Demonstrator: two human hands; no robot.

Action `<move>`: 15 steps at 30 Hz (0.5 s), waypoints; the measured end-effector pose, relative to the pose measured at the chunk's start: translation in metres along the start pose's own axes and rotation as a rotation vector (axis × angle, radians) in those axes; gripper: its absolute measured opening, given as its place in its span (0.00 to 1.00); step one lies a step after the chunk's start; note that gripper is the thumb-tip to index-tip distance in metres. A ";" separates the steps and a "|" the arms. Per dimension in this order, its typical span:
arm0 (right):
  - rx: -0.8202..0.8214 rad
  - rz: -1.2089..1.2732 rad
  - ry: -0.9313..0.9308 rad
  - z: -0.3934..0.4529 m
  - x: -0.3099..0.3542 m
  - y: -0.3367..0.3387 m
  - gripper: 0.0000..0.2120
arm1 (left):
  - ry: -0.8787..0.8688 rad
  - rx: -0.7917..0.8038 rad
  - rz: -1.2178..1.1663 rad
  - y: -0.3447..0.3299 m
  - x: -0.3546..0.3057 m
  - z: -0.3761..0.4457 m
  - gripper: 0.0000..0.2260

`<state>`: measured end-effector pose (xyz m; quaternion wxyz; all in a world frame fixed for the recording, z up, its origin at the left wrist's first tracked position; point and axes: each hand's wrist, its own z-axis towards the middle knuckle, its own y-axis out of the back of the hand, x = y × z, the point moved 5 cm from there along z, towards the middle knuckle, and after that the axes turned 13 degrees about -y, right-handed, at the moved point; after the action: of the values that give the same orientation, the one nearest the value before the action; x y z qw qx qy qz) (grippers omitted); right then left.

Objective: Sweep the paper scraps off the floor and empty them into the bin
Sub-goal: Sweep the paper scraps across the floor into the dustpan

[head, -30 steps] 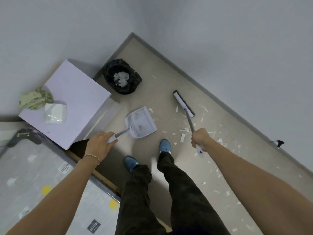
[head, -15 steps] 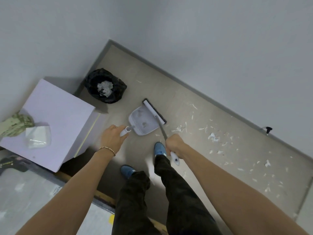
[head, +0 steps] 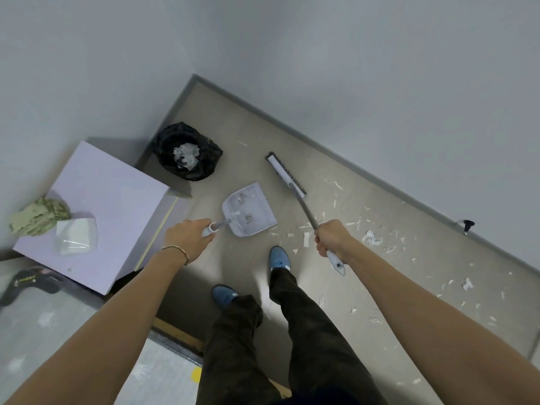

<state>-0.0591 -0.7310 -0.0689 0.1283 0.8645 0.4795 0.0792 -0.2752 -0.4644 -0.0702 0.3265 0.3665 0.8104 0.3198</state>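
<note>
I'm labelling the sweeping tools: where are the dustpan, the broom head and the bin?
dustpan (head: 251,210): head view, on its scoop floor.
broom head (head: 285,175): head view, on its white back.
bin (head: 204,153): head view, on its black liner rim.

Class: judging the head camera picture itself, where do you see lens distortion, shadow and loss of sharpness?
Head view: wide-angle bending curves the skirting and stretches both forearms; soft shadow falls beside the white box and bin; the distant paper scraps look smeared.
</note>
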 end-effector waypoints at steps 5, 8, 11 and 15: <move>-0.035 -0.020 -0.045 0.024 0.005 -0.020 0.11 | 0.040 0.025 0.055 -0.007 0.010 -0.003 0.10; 0.007 -0.108 -0.017 0.011 0.002 -0.043 0.06 | 0.045 0.040 0.057 -0.013 0.013 -0.003 0.10; 0.102 -0.006 -0.050 0.006 -0.008 -0.063 0.06 | 0.041 0.039 0.062 -0.016 0.014 -0.003 0.10; 0.179 0.089 -0.079 -0.001 -0.016 -0.061 0.09 | 0.079 0.055 0.051 -0.015 0.013 -0.005 0.09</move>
<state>-0.1165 -0.7134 -0.0864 0.0658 0.8955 0.4402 0.0078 -0.2915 -0.4635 -0.0827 0.2757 0.3828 0.8217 0.3199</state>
